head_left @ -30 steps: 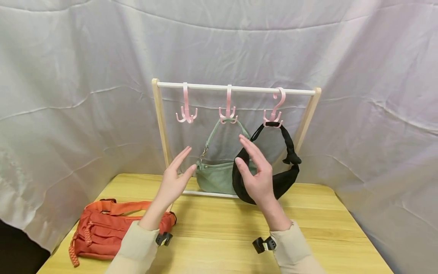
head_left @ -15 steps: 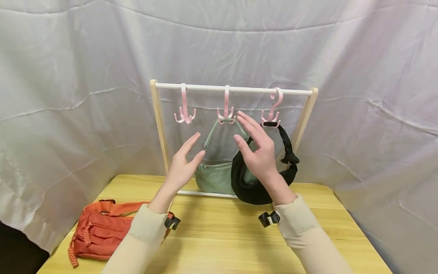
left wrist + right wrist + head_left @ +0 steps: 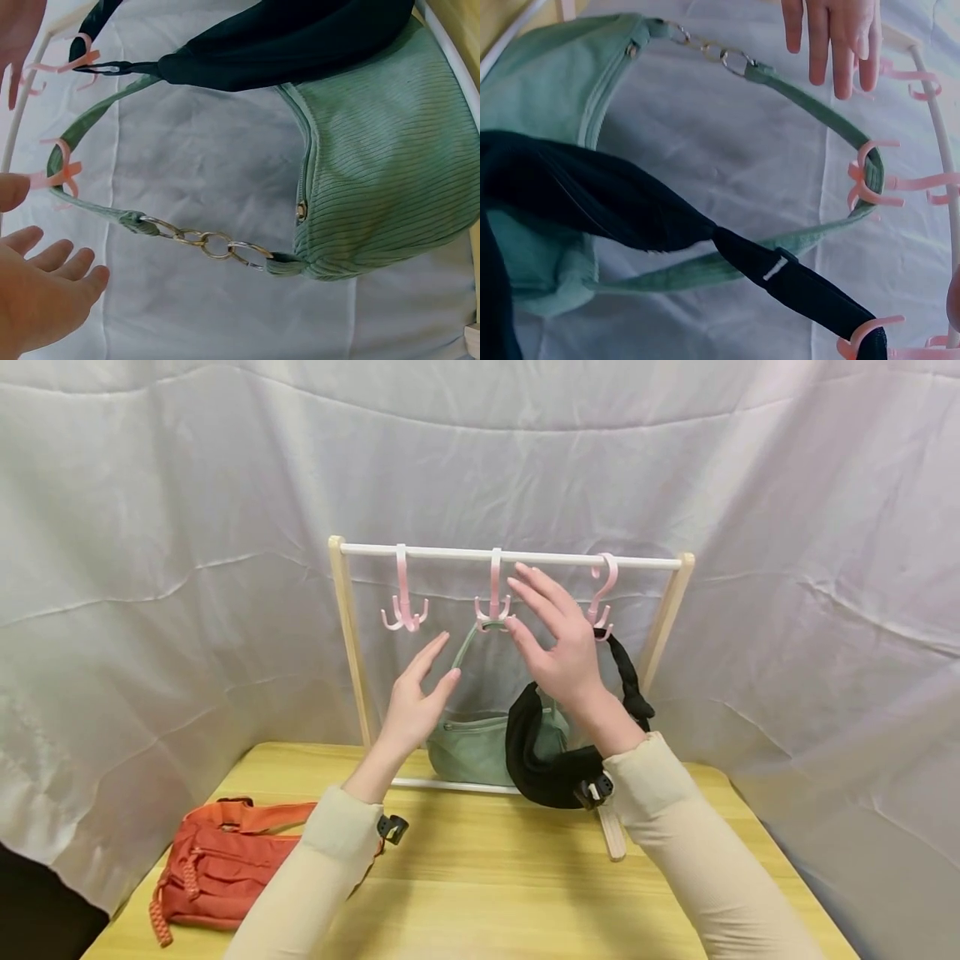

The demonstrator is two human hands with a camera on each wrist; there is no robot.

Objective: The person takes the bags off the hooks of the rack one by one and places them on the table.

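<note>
My left hand (image 3: pixel 416 706) is raised with fingers straight and thumb spread, in front of the left part of a green corduroy shoulder bag (image 3: pixel 468 750). The bag's strap (image 3: pixel 90 116) loops over the middle pink hook (image 3: pixel 495 597); gold chain links (image 3: pixel 217 244) join the strap to the bag. My right hand (image 3: pixel 562 647) reaches higher, fingers extended, thumb tip overlapping the middle hook's right side in the head view. Behind that wrist, a black bag (image 3: pixel 555 781) hangs from the right pink hook (image 3: pixel 606 589), covering part of the green one. Neither hand holds anything.
A third pink hook (image 3: pixel 403 602) hangs at the left of the white rail (image 3: pixel 450 552) on a wooden-legged rack. An orange-red bag (image 3: pixel 225 868) lies at the left of the wooden table (image 3: pixel 480 902). A grey curtain (image 3: pixel 225 485) surrounds the table.
Both hands have risen and moved forward toward the rack, the right one up to the middle hook's height. The bags and hooks stay in place.
</note>
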